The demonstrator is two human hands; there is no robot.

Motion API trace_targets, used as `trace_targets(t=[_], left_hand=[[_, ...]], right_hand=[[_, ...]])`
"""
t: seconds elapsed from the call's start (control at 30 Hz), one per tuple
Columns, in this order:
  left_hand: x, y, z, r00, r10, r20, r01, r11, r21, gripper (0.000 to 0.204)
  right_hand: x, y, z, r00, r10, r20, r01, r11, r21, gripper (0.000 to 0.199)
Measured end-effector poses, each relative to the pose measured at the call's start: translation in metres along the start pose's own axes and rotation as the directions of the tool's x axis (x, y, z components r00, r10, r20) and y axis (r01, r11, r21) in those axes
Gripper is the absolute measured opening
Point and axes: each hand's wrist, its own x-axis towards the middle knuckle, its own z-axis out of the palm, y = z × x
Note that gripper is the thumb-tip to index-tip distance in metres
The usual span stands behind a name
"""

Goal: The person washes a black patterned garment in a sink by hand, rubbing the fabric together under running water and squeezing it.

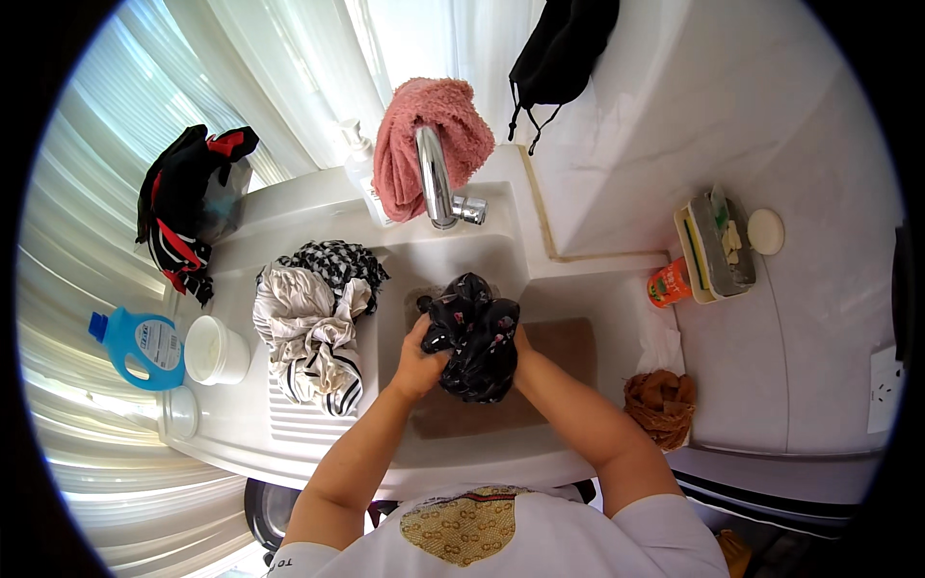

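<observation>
A bunched black cloth (472, 337) with small pink flower prints is held between my two hands over the sink (501, 429), where brownish water lies. My left hand (420, 361) grips its left side with the fingers curled in. On the opposite side my right hand (523, 354) holds it, though most of those fingers are hidden behind the cloth. The chrome faucet (436, 178) rises at the far side of the sink, with a pink towel (409, 144) draped about it.
Left on the ribbed washboard lie cream clothes (303, 308) and a black-and-white patterned cloth (337, 265). Beyond stand a white tub (217, 350), a blue detergent jug (145, 347) and black-red clothing (183, 193). At right are a soap box (718, 249), an orange container (669, 283) and a brown cloth (661, 407).
</observation>
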Motion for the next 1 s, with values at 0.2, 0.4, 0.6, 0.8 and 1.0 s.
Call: trace_targets(t=[0.2, 0.4, 0.6, 0.8, 1.0], left_hand=[[-0.002, 0.009, -0.005, 0.947, 0.192, 0.256, -0.3, 0.811, 0.503, 0.057], [-0.004, 0.005, -0.004, 0.909, 0.265, 0.322, -0.416, 0.628, 0.657, 0.056], [0.018, -0.031, -0.044, 0.981, -0.148, -0.126, 0.176, 0.951, 0.255, 0.063], [0.004, 0.016, -0.01, 0.977, 0.116, 0.181, -0.152, 0.968, 0.199, 0.077], [-0.004, 0.001, 0.003, 0.926, -0.343, -0.161, 0.294, 0.918, -0.265, 0.051]], right_hand=[[0.005, -0.002, -0.005, 0.999, 0.005, 0.045, 0.001, 0.991, -0.137, 0.033], [0.002, -0.003, -0.004, 0.995, 0.004, 0.099, 0.012, 0.986, -0.165, 0.035], [-0.008, -0.042, 0.026, 0.958, -0.102, -0.267, -0.004, 0.929, -0.37, 0.036], [-0.037, -0.053, 0.076, 0.956, -0.274, -0.109, 0.037, 0.477, -0.878, 0.036], [-0.062, -0.049, 0.075, 0.982, -0.188, 0.012, 0.026, 0.072, -0.997, 0.055]])
